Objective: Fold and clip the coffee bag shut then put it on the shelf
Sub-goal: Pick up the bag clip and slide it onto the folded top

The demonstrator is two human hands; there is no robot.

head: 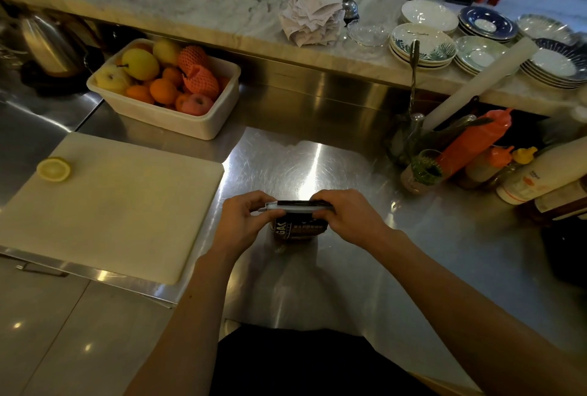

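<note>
A dark brown coffee bag (298,230) with white lettering stands upright on the steel counter (349,268), near its front edge. A long white clip (297,207) lies across the bag's folded top. My left hand (244,221) grips the clip's left end and the bag's top. My right hand (343,218) pinches the clip's right end. Both hands hide the sides of the bag. No shelf can be made out.
A white cutting board (108,205) with half a lemon (53,169) lies to the left. Behind it stands a tub of fruit (165,87). Sauce bottles (476,148) crowd the right. Plates (422,43) and a receipt spike (313,14) sit on the raised marble ledge.
</note>
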